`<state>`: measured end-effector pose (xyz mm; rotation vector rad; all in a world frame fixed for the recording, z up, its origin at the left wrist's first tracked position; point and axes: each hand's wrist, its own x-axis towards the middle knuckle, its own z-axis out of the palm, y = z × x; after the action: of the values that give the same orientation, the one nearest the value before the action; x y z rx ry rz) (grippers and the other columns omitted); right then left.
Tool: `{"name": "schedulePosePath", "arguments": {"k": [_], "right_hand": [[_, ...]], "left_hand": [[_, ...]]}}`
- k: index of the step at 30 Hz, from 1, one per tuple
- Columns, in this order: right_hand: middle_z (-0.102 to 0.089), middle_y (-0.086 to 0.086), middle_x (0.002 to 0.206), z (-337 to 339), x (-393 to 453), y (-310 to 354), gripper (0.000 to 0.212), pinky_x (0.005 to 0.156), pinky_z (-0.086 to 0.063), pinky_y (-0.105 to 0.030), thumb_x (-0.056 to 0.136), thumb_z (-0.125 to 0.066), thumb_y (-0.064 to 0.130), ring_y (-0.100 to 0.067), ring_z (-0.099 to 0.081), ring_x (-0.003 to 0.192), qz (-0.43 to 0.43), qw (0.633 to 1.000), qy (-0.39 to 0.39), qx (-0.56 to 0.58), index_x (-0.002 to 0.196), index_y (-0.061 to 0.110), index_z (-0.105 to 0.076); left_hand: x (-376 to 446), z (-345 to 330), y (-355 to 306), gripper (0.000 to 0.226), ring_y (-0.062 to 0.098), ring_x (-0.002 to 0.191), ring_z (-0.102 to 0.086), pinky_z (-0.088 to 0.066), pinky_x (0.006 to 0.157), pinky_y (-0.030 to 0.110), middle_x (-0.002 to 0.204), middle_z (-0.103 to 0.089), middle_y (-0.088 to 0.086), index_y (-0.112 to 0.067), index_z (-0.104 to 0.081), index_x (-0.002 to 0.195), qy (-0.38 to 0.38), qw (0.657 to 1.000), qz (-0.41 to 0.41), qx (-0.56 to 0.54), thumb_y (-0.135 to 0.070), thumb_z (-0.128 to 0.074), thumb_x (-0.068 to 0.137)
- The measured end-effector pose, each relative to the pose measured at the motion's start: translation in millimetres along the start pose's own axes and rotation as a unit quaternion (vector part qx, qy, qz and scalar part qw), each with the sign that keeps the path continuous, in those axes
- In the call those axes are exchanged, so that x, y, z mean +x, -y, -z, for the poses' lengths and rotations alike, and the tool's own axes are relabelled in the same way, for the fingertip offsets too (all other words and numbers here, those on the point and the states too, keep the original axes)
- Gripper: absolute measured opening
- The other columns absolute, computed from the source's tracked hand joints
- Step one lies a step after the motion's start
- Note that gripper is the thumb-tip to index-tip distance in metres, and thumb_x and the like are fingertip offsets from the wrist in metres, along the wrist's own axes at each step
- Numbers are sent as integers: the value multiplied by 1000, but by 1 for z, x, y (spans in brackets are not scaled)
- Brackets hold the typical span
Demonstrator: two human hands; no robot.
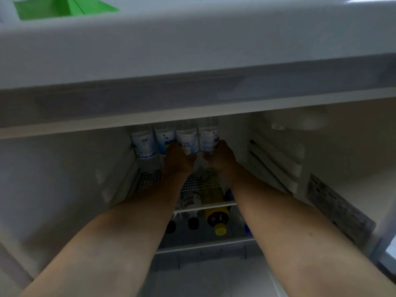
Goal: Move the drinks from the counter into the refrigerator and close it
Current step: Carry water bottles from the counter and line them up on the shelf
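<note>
While both arms reached deep into the open refrigerator (pixel 278 116), the left hand (pixel 179 156) gripped 1 water bottle (pixel 187 141). The right hand (pixel 219 155) gripped another bottle (pixel 209 138) beside it, in a row of 4.

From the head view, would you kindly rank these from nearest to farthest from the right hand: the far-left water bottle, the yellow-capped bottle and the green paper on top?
1. Far-left water bottle: same shelf, left of the right hand.
2. Yellow-capped bottle: lying on the shelf below.
3. Green paper: on top of the refrigerator, upper left.

A kitchen: open refrigerator (pixel 278 129) interior, stocked bottles (pixel 186 142) on wire shelf (pixel 150 179).
</note>
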<state>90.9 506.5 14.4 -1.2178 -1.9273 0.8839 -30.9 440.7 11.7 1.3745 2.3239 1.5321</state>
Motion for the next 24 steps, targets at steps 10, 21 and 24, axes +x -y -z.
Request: {"name": "schedulePosePath", "arguments": {"k": [10, 21, 24], "right_hand": [[-55, -16, 137, -4, -22, -7, 45, 100, -41, -28, 96, -59, 16, -31, -53, 124, -9, 999, -9, 42, 138, 6, -48], [-59, -10, 137, 10, -84, 3, 38, 92, -37, -18, 96, -53, 14, -24, -56, 122, -18, 994, -85, 70, 134, 8, -58], [-69, -4, 114, 19, -122, 5, 24, 76, -43, -19, 93, -53, 11, -22, -64, 104, -1, 992, -106, 61, 112, 11, -68]], "left_hand": [[-13, 0, 4, 62, 34, 130, -48, -39, 105, 35, 141, -49, 19, 0, -42, 138, 17, 999, 2, 42, -16, -73, 87], [-70, 24, -2, 23, 30, 112, -57, -40, 91, 26, 117, -63, 14, -5, -62, 113, -17, 998, -52, 6, -1, -52, 93], [-106, 36, -12, 13, 22, 92, -57, -36, 76, 23, 93, -58, 6, -7, -59, 97, -45, 995, -81, -28, 1, -52, 90]]}}
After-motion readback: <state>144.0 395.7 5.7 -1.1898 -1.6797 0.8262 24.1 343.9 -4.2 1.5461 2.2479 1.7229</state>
